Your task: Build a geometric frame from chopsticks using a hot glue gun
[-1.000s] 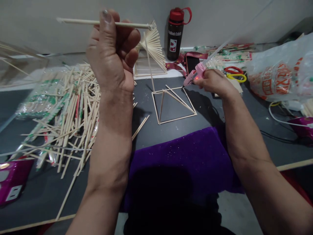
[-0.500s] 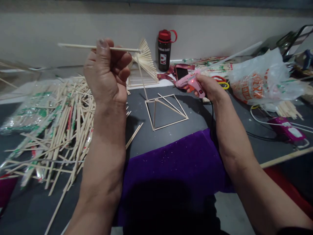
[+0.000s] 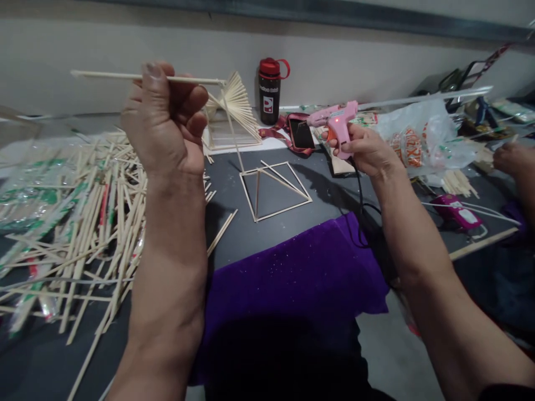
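Observation:
My left hand is raised at the upper left, pinching a thin wooden stick held nearly level. A strand-like line runs from near its right end down to a four-sided stick frame lying on the dark table. My right hand is wrapped round a pink glue gun with a red light on, its nozzle pointing left. A fan-shaped stick model stands behind my left hand.
Loose sticks pile up on the left. At the back stand a black bottle and a phone. Purple cloth covers the front edge. A plastic bag, a purple device and another person's hand are right.
The view has shifted right. The glue gun has risen and turned more upright in my right hand, away from the frame. Another person's hand has come into view at the right.

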Available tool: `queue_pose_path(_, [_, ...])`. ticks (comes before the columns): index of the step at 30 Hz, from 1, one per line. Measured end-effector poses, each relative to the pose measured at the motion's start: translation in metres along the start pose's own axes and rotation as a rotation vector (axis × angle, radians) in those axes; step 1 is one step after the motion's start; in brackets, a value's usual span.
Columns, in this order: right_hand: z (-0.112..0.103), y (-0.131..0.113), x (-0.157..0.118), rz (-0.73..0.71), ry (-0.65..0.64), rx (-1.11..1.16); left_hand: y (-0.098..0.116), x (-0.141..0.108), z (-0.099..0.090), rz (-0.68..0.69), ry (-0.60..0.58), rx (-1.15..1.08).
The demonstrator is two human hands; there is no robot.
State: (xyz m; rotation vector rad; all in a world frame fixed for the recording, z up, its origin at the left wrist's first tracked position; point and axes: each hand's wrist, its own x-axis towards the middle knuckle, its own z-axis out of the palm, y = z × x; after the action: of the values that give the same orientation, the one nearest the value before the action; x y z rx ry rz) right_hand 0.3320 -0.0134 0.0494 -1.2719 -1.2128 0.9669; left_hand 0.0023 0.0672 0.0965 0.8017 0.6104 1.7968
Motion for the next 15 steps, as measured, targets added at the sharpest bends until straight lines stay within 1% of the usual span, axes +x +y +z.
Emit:
queue_pose_path(2, [-0.003, -0.009, -0.01, 0.006, 0.025, -0.054, 0.002, -0.001, 0.0, -0.012, -0.016, 0.004])
queue_pose_path(4, [-0.006, -0.019, -0.019, 0.03, 0.055, -0.133, 0.002, -0.003, 0.0, -0.031, -0.004, 0.02])
queue_pose_path(7, [-0.011, -0.03, -0.03, 0.08, 0.112, -0.259, 0.001, -0.007, 0.0, -0.024, -0.048, -0.003])
queue_pose_path(8, [-0.013, -0.032, -0.034, 0.091, 0.129, -0.292, 0.001, -0.009, 0.0, -0.024, -0.08, -0.015])
queue_pose_path(10, [-0.019, -0.033, -0.041, 0.102, 0.159, -0.33, 0.0, -0.011, 0.001, -0.023, -0.105, -0.035])
queue_pose_path(11, [-0.022, -0.032, -0.044, 0.107, 0.171, -0.331, 0.0, -0.011, 0.001, -0.03, -0.094, -0.037])
queue_pose_path(15, [-0.035, -0.019, -0.053, 0.179, 0.197, -0.233, -0.008, -0.01, 0.004, -0.016, -0.067, -0.048])
